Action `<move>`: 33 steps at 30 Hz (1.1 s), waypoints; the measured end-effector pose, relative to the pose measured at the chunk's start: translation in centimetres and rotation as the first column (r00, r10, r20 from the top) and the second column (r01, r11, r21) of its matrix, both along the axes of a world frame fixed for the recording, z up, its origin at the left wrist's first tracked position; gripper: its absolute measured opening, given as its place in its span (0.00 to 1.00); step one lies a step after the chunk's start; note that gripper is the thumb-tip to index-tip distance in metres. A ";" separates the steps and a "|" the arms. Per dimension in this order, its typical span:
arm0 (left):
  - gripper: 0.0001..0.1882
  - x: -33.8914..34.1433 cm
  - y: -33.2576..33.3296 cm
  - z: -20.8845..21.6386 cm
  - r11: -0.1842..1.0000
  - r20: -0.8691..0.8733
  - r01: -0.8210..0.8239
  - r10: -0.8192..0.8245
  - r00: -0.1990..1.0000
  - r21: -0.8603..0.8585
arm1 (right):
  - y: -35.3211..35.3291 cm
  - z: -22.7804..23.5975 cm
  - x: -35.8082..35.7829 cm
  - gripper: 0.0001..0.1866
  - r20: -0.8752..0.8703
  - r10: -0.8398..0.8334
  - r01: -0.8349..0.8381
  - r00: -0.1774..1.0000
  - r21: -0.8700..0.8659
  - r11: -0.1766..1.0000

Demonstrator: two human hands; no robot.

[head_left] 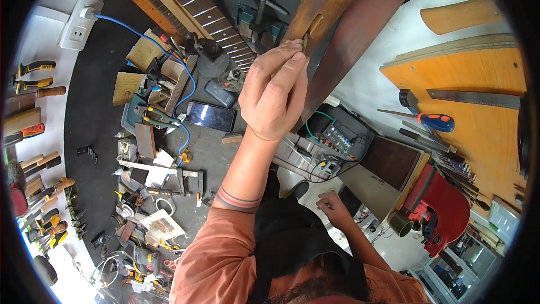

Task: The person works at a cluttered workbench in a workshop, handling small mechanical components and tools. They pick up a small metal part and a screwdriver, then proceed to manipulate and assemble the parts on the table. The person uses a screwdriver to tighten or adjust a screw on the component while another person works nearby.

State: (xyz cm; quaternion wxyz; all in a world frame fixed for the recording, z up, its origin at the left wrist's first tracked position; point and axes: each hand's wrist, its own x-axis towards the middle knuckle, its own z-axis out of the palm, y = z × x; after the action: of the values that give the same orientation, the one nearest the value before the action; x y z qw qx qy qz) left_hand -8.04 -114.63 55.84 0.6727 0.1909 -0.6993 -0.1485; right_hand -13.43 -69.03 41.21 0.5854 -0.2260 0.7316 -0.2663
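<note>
My left hand point(275, 87) reaches up and pinches a small thin greenish piece point(305, 42) between thumb and fingertips. That piece touches the edge of a narrow slot in a long orange-brown wooden part point(332, 0), shaped like a guitar neck; its exact kind is too small to tell. Beside the wood runs a flat dark reddish board point(360, 39). My right hand point(334, 210) is low beside my body, fingers curled in; whether anything is inside them is hidden.
A dark fretboard point(191, 0) and a bench vise point(261, 19) are at the far side. On the bench to the left lie a phone point(211, 116), a blue cable point(194, 81), a clamp point(180, 171) and cluttered tools. A red machine point(441, 208) stands at the right.
</note>
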 end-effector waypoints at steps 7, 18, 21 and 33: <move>0.21 -0.2 0.2 0.0 1.000 -0.017 -0.006 0.006 1.000 -0.002 | 0.3 0.1 -0.6 0.20 -0.025 -0.010 0.010 1.000 0.010 1.000; 0.20 2.1 2.0 -4.9 0.994 0.042 -0.001 -0.004 0.999 0.107 | 1.5 0.3 0.2 0.20 -0.056 0.009 -0.005 0.998 0.062 0.998; 0.17 3.2 3.3 -7.7 0.984 0.079 -0.042 0.029 0.996 0.174 | 1.9 0.4 0.9 0.18 -0.056 0.018 -0.012 0.998 0.095 0.995; 0.12 6.4 8.8 -17.6 0.838 0.225 -0.215 0.114 0.968 0.502 | 5.5 -2.2 3.6 0.19 -0.020 0.042 -0.039 0.999 0.115 0.993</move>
State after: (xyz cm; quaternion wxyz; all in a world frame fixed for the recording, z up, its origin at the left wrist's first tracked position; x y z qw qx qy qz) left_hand -1.65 -105.79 38.27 0.5373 0.4391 -0.6731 -0.2557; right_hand -9.81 -63.54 38.96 0.5946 -0.2097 0.7474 -0.2096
